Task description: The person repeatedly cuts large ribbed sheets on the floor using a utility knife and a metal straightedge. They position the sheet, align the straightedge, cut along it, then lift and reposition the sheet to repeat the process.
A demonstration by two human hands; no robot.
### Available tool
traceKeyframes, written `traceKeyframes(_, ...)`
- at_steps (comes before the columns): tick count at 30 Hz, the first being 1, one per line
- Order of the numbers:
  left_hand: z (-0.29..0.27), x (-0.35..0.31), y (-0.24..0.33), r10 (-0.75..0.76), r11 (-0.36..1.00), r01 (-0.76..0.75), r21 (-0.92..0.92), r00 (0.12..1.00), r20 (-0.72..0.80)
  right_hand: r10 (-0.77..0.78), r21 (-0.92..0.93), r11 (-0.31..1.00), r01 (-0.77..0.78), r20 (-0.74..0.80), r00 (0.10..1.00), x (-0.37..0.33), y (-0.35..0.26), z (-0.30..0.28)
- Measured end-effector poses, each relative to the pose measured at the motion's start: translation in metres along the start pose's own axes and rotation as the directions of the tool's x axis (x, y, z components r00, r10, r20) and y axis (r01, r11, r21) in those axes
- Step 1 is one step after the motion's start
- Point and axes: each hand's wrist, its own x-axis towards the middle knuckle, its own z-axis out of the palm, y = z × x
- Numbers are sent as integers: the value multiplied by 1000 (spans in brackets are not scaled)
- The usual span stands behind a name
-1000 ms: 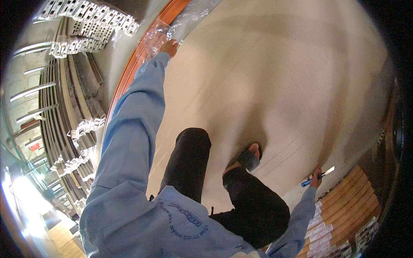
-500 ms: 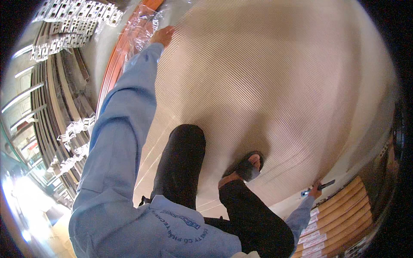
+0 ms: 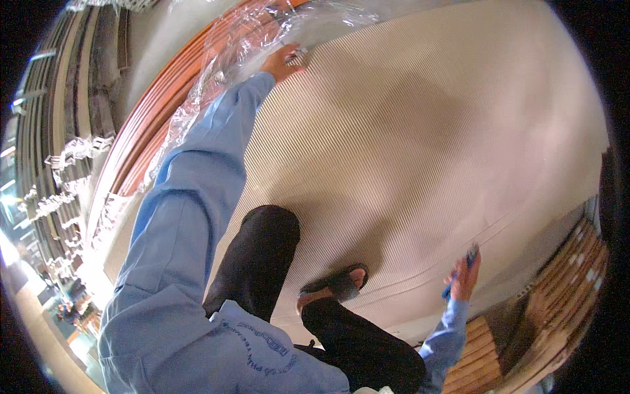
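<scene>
A large sheet of beige corrugated cardboard [image 3: 407, 144] spreads out before me, its fine ridges showing. At its far left edge my left hand [image 3: 282, 62] is closed on the sheet's border; a small greyish bit shows between thumb and fingers, too small to name. Over the near right part of the sheet, my right hand [image 3: 464, 281] is wrapped around a slim blue tool, which looks like a utility knife [image 3: 472, 255]. Its dark end points away from me, and motion smears it. My sandalled foot [image 3: 344, 282] stands on the cardboard.
Long orange-red profiles [image 3: 157, 92] under clear plastic wrap [image 3: 262, 33] run along the sheet's left side. Beyond them lie dark long strips [image 3: 79, 72]. Stacked brown lengths [image 3: 476, 354] sit at the near right.
My right hand has moved up and inward over the sheet, turning the blue tool to point away. The left hand remains at the far left edge while the view has shifted.
</scene>
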Motion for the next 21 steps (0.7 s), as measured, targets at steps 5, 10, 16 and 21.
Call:
traceKeyframes(5,5,-10,-7,63,988,-70,-138,997,-54,-491,-501,402,766,588,642,67,-180,217)
traceKeyframes(10,3,-18,-5,-12,943,-16,-333,997,-80,-461,-480,256,839,702,543,107,-226,363)
traceKeyframes(16,-6,-21,-7,46,880,-72,-469,997,-67,-573,-476,194,858,655,493,126,-207,420)
traceKeyframes(21,-5,-24,-2,8,901,-40,-432,997,-75,-628,-413,167,895,656,419,144,-203,429)
